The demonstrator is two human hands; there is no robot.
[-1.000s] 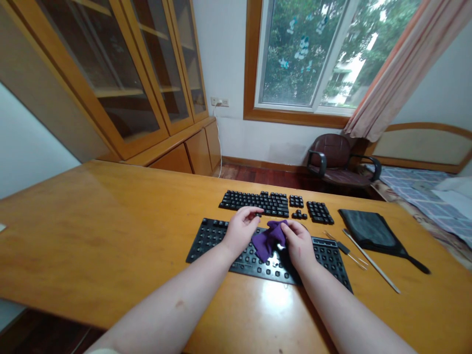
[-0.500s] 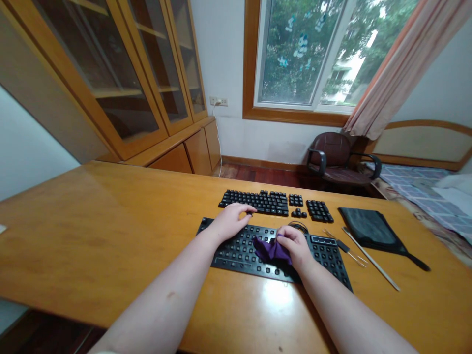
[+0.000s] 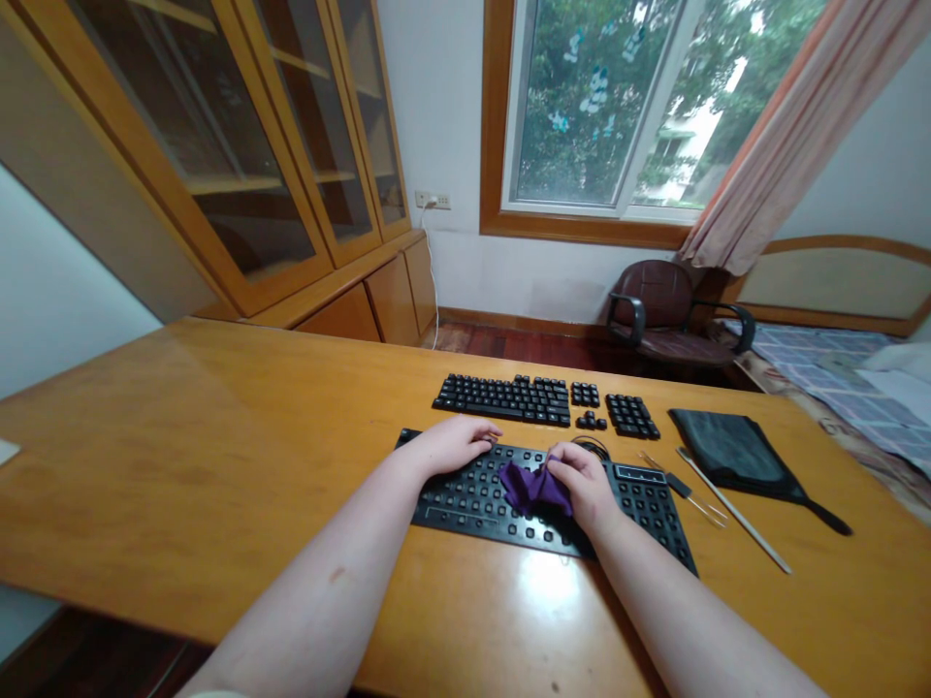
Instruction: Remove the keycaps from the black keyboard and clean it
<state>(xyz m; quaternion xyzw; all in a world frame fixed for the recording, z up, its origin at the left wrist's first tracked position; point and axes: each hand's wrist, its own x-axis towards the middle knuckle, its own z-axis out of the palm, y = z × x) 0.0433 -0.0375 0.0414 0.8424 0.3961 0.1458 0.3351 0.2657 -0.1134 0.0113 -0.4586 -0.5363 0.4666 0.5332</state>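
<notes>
The grip of the right hand (image 3: pixel 588 491) is closed on a crumpled purple cloth (image 3: pixel 534 488), which lies over the middle of the black keyboard base (image 3: pixel 480 506). The left hand (image 3: pixel 457 446), its fingers bent, is at the far edge of this base, toward its left end; I cannot tell whether its grip has something. Behind the far edge is a narrow strip of wood, then the groups of black keycaps (image 3: pixel 501 399), near the back border of the counter (image 3: pixel 218 446). To the right of the base lie a wire tool (image 3: pixel 680 485), a white stick (image 3: pixel 734 511) and a black pouch (image 3: pixel 738 454), near one another, so the wider room for moving is on the left.
</notes>
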